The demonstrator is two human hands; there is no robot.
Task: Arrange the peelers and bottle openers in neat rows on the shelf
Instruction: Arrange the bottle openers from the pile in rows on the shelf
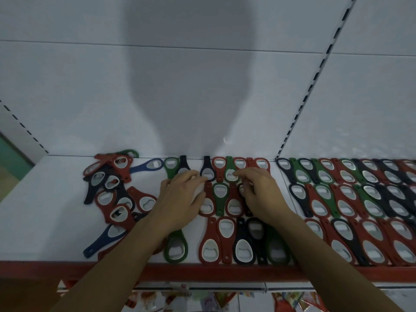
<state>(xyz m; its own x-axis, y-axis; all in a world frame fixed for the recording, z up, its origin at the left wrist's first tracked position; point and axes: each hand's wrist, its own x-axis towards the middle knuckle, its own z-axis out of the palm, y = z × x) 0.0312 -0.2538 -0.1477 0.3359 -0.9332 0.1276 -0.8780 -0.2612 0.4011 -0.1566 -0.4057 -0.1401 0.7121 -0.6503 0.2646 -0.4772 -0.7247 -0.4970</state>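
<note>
Fingers (194, 176) of left hand (182, 197) and right hand (261, 192) rest bent on black opener (206, 166) and green opener (229, 165), mid-frame, back row of shelf (56, 210). Whether either grips, I cannot tell.

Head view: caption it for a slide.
Left hand and right hand touch bottle openers rowed on a shelf beside a pile.

My bottle openers (221, 194) look like matt plastic around dull metal inserts; my shelf (56, 210) is smooth, white-painted.

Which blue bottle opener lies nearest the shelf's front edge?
The front-left blue bottle opener, beside the loose pile; the other blue opener lies by the back wall.
</note>
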